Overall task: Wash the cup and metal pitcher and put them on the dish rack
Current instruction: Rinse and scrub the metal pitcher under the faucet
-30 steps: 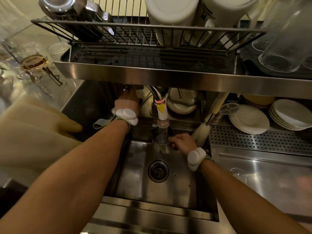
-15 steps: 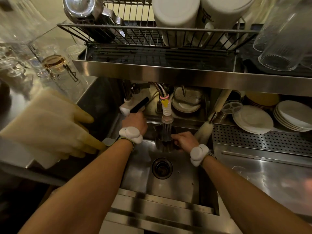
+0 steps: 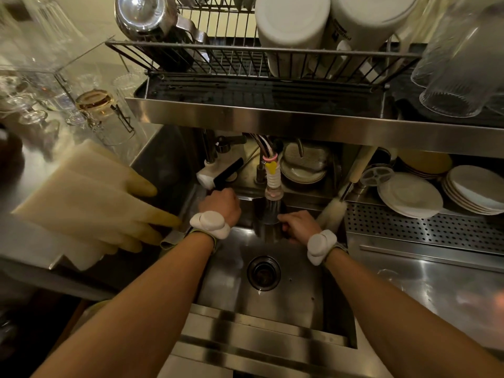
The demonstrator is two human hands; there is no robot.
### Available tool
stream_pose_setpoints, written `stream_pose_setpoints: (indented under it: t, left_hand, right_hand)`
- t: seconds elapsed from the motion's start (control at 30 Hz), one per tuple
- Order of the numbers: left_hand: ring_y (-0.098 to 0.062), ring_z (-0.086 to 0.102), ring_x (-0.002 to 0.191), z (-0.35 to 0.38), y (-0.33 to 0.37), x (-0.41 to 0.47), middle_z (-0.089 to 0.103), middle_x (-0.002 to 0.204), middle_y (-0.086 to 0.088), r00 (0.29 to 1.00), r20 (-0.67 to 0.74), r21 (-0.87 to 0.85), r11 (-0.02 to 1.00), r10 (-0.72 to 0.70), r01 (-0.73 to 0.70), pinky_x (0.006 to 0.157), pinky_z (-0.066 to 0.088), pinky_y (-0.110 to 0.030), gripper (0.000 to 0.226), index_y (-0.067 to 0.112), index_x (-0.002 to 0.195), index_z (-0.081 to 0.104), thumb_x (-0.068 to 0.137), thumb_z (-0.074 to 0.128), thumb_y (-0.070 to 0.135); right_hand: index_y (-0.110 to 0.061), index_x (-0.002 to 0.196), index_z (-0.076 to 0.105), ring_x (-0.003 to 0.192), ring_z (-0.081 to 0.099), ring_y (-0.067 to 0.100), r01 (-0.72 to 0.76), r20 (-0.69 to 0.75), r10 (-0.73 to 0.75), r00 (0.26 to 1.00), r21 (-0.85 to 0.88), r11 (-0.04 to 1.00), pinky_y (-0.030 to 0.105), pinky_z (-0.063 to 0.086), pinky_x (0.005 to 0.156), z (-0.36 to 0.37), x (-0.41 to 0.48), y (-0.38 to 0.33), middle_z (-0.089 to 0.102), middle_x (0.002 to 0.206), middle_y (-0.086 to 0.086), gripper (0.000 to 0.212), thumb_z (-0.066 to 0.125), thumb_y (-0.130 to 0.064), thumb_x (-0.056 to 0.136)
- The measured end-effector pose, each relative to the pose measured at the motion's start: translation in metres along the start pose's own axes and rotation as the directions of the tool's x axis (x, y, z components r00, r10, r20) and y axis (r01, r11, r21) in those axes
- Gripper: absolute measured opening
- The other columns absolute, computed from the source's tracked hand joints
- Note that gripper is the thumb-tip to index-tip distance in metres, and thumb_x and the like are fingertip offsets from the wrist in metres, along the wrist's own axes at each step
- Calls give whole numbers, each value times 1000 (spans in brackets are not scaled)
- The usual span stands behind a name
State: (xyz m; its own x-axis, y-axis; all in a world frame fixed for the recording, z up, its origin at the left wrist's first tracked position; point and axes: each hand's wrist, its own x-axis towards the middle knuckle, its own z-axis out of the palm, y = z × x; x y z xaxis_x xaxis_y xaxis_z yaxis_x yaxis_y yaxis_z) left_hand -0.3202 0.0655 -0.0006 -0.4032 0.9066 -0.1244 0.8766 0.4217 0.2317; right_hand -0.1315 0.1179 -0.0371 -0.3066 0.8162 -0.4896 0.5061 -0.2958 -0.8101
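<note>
My right hand [image 3: 298, 223] grips the metal pitcher [image 3: 268, 221] by its right side and holds it upright under the faucet nozzle [image 3: 273, 186], at the back of the steel sink [image 3: 286, 301]. To the left of the pitcher is my left hand [image 3: 219, 205], at the sink's rear edge below the tap lever [image 3: 227, 171]. Its fingers curl away from the camera, so its grip is hidden. The wire dish rack [image 3: 261, 58] sits on the shelf above, with another steel pitcher [image 3: 147, 15] upside down at its left end. I cannot pick out the cup.
Two white containers [image 3: 293, 28] stand inverted in the rack, with ribbed glasses [image 3: 458, 64] beside them at right. Yellow rubber gloves [image 3: 90, 203] lie on the left counter. A bottle brush [image 3: 331, 211] leans at the sink's right corner. Plates [image 3: 409, 195] are stacked behind the perforated drainboard.
My left hand has come down from the tap under the shelf to the sink's rear edge beside the pitcher. My right hand has kept the pitcher under the nozzle.
</note>
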Motion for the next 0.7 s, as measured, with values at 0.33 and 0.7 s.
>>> stream_pose_setpoints:
  t: [0.33,0.7]
  left_hand:
    - [-38,62,104,4,-2,-5,64,117,-16,997,72,0,1000,-27,27,83,50,-41,36,12,118,59,96,43,35]
    - [-36,62,104,5,-1,-14,63,119,-15,994,112,21,1000,-19,17,82,49,-40,37,14,119,59,95,45,38]
  right_hand:
    - [-11,55,51,55,49,21,1,-7,-1,1000,-25,1000,29,40,55,-3,-2,0,50,56,6,40,58,-30,90]
    - [-12,54,50,51,45,18,-12,-33,11,999,-20,1000,27,38,51,-7,-4,-1,49,53,4,40,57,-27,91]
